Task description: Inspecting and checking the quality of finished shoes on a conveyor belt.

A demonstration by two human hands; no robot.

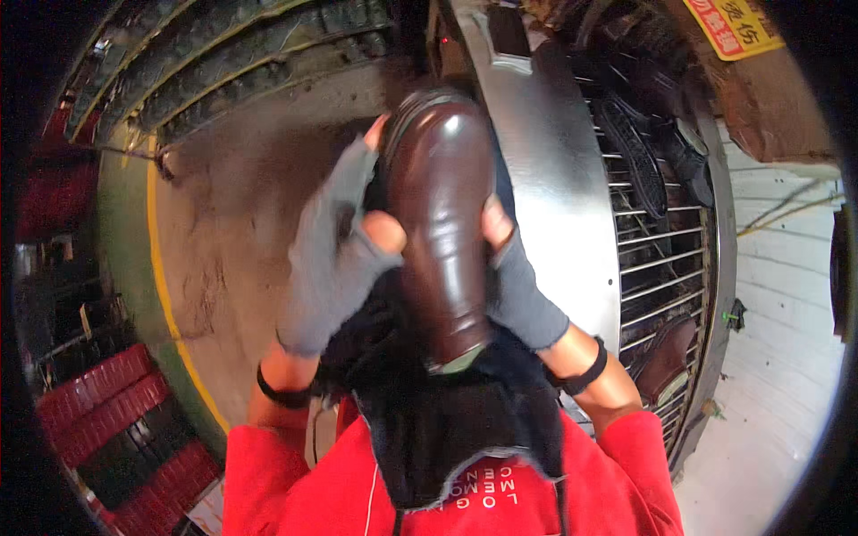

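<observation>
Over a red shirt point(331, 487) and a black apron point(456, 429), a dark brown shoe point(442, 214) is held between two hands in grey fingerless gloves. Its long axis is pointed away from the body: the narrow end, marked by a pale green patch, is turned toward the chest, while the rounded toe is tipped slightly left at the far end. The left side is gripped by the left hand point(335, 246), its fingers wrapped behind near the toe; it is set nearer the toe than the right hand point(520, 277), whose thumb is pressed to the opposite side at mid-length, its other fingers hidden. To the right, a metal counter point(559, 179) is flanked by a barred rack point(657, 263) on which more shoes are laid. Beyond the floor point(232, 259), tiered shelves point(241, 62) are seen, their contents blurred.
</observation>
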